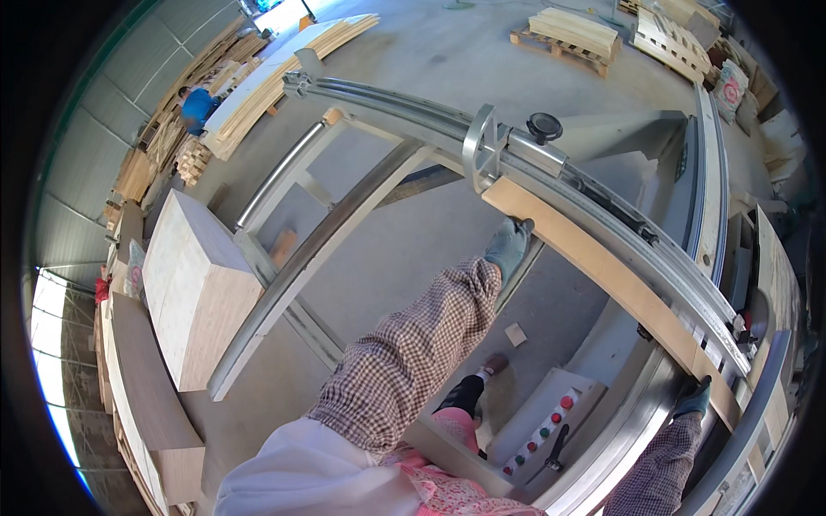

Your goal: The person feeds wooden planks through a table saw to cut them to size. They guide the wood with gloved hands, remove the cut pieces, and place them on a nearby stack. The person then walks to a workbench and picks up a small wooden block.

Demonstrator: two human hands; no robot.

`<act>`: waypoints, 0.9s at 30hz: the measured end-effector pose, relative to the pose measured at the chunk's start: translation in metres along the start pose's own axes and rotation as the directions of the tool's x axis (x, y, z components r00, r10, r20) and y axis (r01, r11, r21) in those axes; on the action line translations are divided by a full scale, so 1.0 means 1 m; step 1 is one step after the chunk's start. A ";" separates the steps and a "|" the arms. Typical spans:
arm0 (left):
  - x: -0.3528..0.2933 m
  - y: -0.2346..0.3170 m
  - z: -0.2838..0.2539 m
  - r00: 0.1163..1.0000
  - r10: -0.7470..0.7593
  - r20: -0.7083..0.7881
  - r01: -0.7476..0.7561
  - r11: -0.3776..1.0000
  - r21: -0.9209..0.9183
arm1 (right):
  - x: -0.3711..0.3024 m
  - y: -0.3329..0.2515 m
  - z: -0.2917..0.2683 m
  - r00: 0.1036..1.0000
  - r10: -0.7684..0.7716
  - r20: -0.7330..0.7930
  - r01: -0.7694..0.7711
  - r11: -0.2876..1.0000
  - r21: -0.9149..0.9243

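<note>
A long, narrow wooden board (594, 258) lies along the metal fence (602, 185) of a sliding table saw, one end near an upright metal stop (482, 148). My left hand (509, 242), in a grey-blue glove, grips the board's near edge close to that stop. Lower right, my right hand (693, 398), gloved too, closes on the board's other end beside the saw's metal table (632, 430). Its fingers are partly hidden. Checked sleeves cover both forearms. A black knob (544, 128) stands on the fence beyond the board.
A control panel (542, 430) with red and green buttons sits below, between my arms. The machine's outrigger frame (318, 245) reaches left toward a thick stack of panels (202, 284). Farther off are timber piles (572, 34) on pallets and a person in blue (198, 107).
</note>
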State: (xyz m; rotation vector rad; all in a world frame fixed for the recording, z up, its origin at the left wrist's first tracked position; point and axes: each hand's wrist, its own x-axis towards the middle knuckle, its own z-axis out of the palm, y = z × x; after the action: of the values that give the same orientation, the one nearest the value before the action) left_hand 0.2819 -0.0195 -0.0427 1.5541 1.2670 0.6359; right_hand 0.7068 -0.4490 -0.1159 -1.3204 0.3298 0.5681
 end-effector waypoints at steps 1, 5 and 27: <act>0.000 0.005 0.001 1.000 -0.030 0.003 0.030 0.999 -0.037 | 0.006 0.000 -0.008 1.000 -0.018 0.000 0.018 0.998 -0.056; -0.008 0.007 0.000 0.992 -0.121 -0.033 0.112 0.973 -0.202 | -0.043 -0.006 0.030 0.996 0.031 -0.080 -0.039 0.994 -0.103; 0.024 -0.012 0.021 0.999 0.036 0.037 -0.030 0.990 -0.141 | -0.036 -0.012 0.032 0.973 0.192 0.124 -0.168 0.969 -0.183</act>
State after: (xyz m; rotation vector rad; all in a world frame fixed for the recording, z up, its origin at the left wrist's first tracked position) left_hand 0.3027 -0.0053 -0.0660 1.4673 1.1447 0.6973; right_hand 0.6816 -0.4273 -0.0796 -1.4156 0.2911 0.8552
